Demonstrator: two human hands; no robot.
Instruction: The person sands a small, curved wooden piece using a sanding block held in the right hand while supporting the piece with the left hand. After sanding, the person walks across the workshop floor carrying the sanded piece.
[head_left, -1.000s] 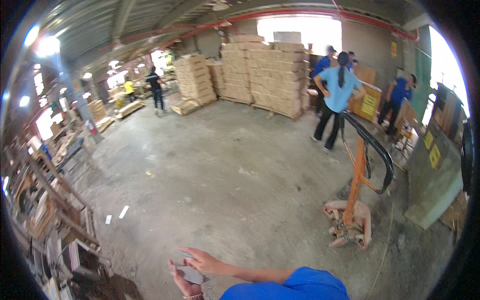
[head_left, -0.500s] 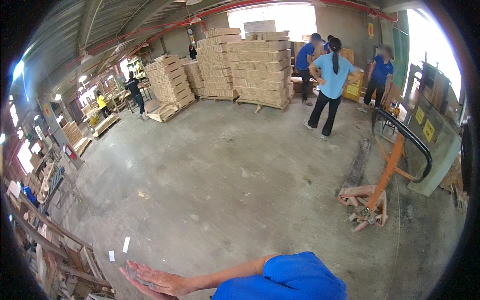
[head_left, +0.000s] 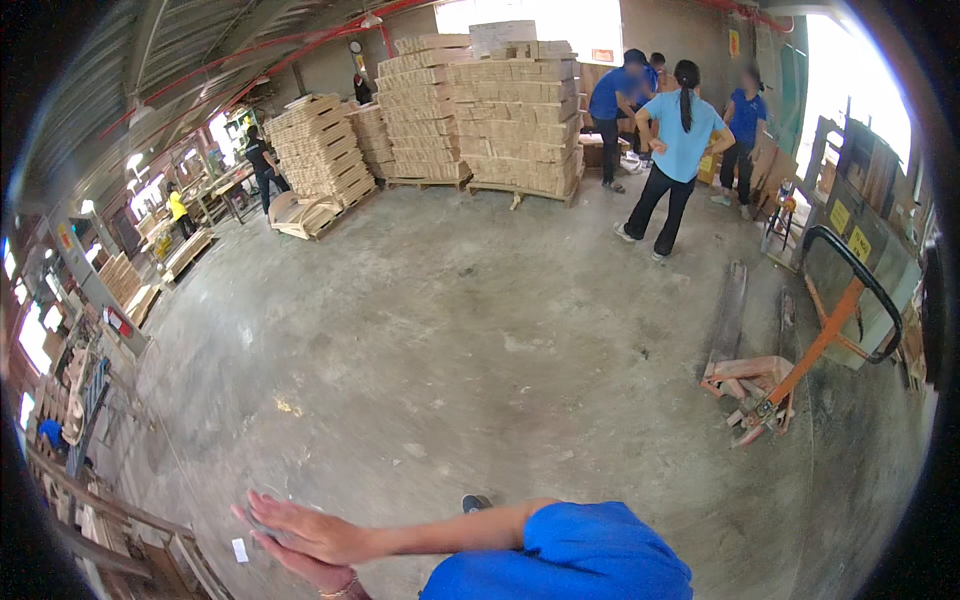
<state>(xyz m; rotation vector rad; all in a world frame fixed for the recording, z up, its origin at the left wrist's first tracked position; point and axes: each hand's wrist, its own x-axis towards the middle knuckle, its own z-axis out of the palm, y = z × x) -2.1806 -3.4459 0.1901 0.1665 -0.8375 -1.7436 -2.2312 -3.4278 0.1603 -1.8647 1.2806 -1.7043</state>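
My right hand [head_left: 318, 533] reaches across from the blue sleeve [head_left: 600, 550] to the lower left, its fingers straight and laid together. Beneath it is my left hand [head_left: 318, 572], partly covered, with a bracelet [head_left: 345, 587] at the wrist. The two hands lie palm against palm. Something small, flat and grey [head_left: 262, 524] shows between them near the fingers; what it is made of I cannot make out. A white paper slip [head_left: 240, 550] lies on the floor beside the fingertips. The tip of a dark shoe [head_left: 476, 503] shows past my right forearm.
An orange pallet jack [head_left: 765, 400] stands at the right. Tall stacks of light wooden pieces [head_left: 515, 125] on pallets rise at the back. A person in light blue [head_left: 675, 140] stands with others in blue nearby. Wooden frames [head_left: 110, 540] line the left edge of the concrete floor [head_left: 450, 340].
The view has shifted, and the pallet jack now sits farther right. More of my left hand and wrist shows. One paper slip remains visible instead of two, and a shoe tip has appeared.
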